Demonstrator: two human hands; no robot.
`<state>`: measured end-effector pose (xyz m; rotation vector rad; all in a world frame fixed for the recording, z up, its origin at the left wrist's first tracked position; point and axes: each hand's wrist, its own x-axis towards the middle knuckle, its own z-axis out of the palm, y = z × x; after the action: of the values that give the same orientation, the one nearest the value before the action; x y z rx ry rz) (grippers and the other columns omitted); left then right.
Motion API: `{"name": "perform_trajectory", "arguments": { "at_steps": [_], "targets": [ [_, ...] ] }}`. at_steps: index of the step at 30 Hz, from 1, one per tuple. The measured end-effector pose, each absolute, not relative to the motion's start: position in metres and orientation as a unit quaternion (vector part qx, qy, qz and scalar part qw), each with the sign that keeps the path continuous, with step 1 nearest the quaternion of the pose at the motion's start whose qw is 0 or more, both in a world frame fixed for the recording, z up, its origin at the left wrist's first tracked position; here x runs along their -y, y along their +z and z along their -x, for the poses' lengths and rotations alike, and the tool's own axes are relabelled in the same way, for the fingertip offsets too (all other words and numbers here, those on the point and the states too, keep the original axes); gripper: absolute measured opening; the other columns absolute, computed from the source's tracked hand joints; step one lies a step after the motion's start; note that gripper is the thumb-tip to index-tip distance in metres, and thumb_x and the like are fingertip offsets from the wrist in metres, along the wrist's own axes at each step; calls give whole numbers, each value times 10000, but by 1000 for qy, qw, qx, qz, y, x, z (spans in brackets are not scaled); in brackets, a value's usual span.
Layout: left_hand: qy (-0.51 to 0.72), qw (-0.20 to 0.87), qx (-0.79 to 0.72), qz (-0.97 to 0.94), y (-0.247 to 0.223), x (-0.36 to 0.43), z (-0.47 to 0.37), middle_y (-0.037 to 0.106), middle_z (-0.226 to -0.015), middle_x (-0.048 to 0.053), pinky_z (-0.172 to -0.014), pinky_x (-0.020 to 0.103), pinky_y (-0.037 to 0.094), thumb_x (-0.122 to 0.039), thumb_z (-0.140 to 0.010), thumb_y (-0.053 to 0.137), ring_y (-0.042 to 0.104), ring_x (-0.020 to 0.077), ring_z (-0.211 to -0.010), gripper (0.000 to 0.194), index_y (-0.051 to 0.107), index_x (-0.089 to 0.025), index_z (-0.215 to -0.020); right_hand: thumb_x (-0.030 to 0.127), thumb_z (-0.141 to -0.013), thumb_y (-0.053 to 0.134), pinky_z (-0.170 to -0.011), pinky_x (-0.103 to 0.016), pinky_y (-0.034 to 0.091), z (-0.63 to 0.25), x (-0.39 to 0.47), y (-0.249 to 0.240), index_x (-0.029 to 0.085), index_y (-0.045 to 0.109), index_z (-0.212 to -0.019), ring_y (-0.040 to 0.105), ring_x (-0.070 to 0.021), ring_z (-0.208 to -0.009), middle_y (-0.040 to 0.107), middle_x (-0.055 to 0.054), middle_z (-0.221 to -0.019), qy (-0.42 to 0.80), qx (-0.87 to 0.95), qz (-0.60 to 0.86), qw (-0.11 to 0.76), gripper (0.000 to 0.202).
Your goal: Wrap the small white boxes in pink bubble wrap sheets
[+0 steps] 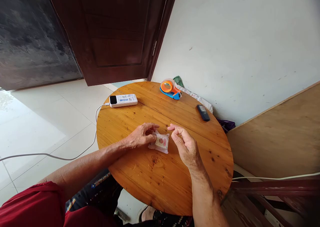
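The left hand (143,136) touches the small, square, clear-plastic-wrapped packet (162,143), grip unclear; right of it, the right hand (185,143) curves loosely, released. Uneven thumb pressure could skid the packet.

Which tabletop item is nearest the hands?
The small wrapped packet with red print, by the left hand; the orange-and-blue tape dispenser, white corded device and dark object lie farther off.
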<state>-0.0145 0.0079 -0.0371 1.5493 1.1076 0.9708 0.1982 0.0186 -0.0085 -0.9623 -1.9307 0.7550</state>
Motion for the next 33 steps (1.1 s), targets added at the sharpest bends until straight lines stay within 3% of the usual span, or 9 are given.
{"name": "perform_trajectory", "arguments": {
  "at_steps": [4,6,11,17,22,29,33],
  "targets": [
    [355,391,-494,-691,-33,-6,14,652,-1095,111,-897,396,489,-393,-781,632,598,264,-1006,573,585,-123,-1284,348,-953,507,-1075,-417,394,-204,-20,-9,242,564,-896,555,-244,-1251,675,-71,-1130,318,757,380,425,133],
    [336,364,-499,-711,-32,-5,14,651,-1077,107,-907,407,483,-394,-790,625,592,264,-1008,583,569,-125,-1305,317,-915,554,-1091,-437,381,-210,-22,-8,245,565,-940,537,-250,-1272,662,-79,-1190,338,772,377,385,77],
    [333,355,-493,-721,-34,-5,13,648,-1123,114,-934,400,477,-383,-824,594,587,258,-1052,571,540,-128,-1331,228,-791,628,-1122,-474,352,-214,-24,-6,237,564,-1046,493,-268,-1318,565,-109,-1372,350,815,378,264,263],
    [332,328,-492,-735,-31,-4,13,678,-1055,94,-894,385,485,-474,-869,567,600,252,-1010,540,558,-160,-1308,177,-808,580,-1089,-448,395,-196,-17,-5,246,573,-1005,539,-253,-1260,585,-95,-1333,263,835,374,307,209],
    [328,314,-496,-740,-29,-3,10,680,-1033,98,-876,367,483,-507,-892,543,605,242,-986,542,572,-143,-1293,222,-836,588,-1051,-459,428,-195,-17,-5,245,588,-962,573,-267,-1210,623,-100,-1276,247,835,376,318,128],
    [324,307,-506,-738,-30,-5,8,683,-1022,100,-852,354,477,-515,-884,563,599,236,-955,547,589,-135,-1277,196,-796,594,-1067,-439,428,-197,-17,-6,221,591,-1118,553,-264,-1251,626,-106,-1290,280,832,373,300,323],
    [327,309,-503,-738,-34,-7,7,682,-1018,100,-872,367,470,-489,-886,564,596,240,-952,522,590,-140,-1273,293,-875,583,-1032,-429,450,-192,-19,-11,227,644,-1010,600,-254,-1170,661,-100,-1221,264,813,396,336,162]
  ]
}}
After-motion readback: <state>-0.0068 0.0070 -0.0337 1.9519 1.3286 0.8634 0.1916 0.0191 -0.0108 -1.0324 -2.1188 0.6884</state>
